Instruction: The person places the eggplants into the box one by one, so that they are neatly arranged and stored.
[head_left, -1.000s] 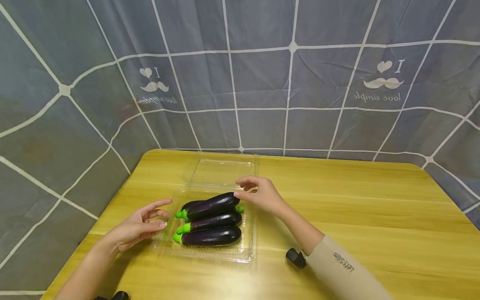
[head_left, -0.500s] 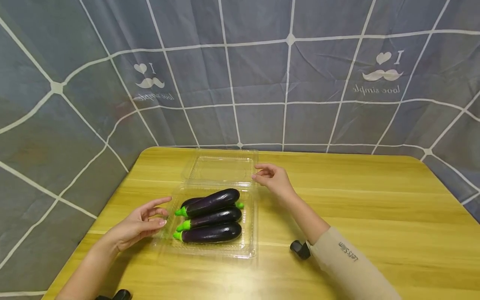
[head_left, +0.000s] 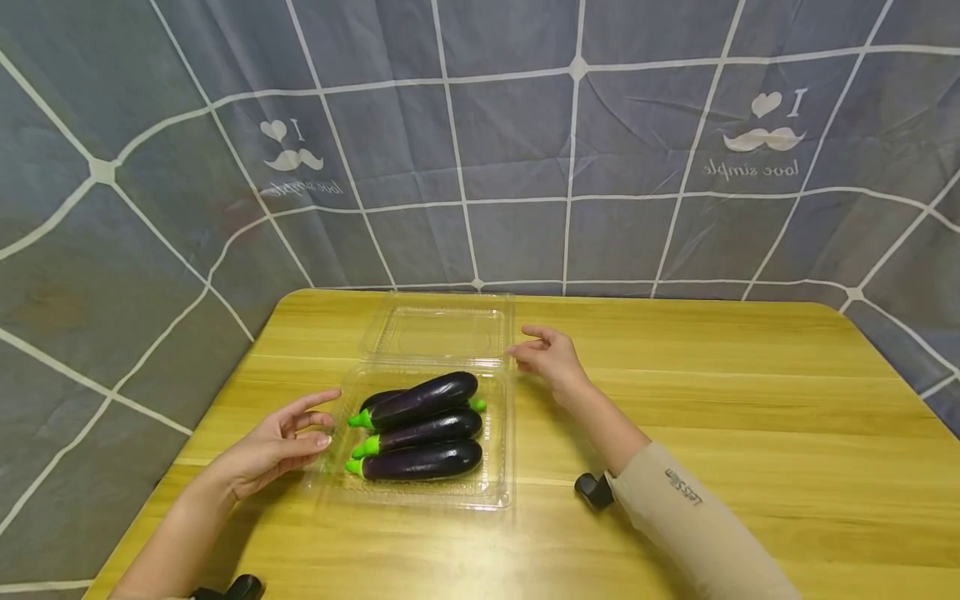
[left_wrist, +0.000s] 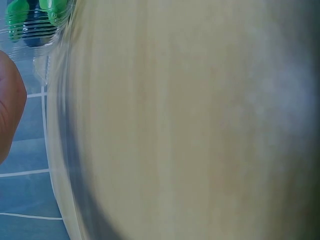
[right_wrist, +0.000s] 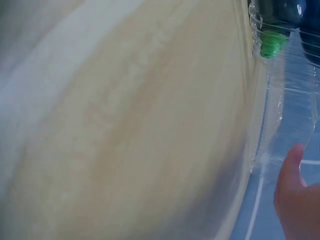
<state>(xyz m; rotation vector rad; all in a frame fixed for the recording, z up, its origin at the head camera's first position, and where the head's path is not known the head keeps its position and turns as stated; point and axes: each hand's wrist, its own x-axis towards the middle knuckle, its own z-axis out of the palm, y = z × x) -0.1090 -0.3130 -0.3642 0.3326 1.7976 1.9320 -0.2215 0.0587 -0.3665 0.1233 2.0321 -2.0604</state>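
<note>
Several dark purple eggplants (head_left: 427,461) with bright green stems lie piled in the base of a clear plastic clamshell container (head_left: 497,483). Its lid (head_left: 442,332) is folded back flat behind the base. My left hand (head_left: 273,446) is at the container's left side, fingers lightly bent and spread, with nothing held; whether it touches the rim I cannot tell. Near the lid's right edge, by the hinge, is my right hand (head_left: 553,362), thumb and fingers apart and holding nothing. The right wrist view shows its raised thumb (right_wrist: 290,170) near the clear lid.
A wooden-topped table (head_left: 712,417) carries the container left of its middle. Behind and to the left hangs a grey curtain (head_left: 517,158) with white lines. Black wrist devices (head_left: 594,492) sit below both forearms.
My right hand has moved back and right, from the top eggplant's rounded end to beside the lid. The left hand stays where it was. The head view has tilted slightly down.
</note>
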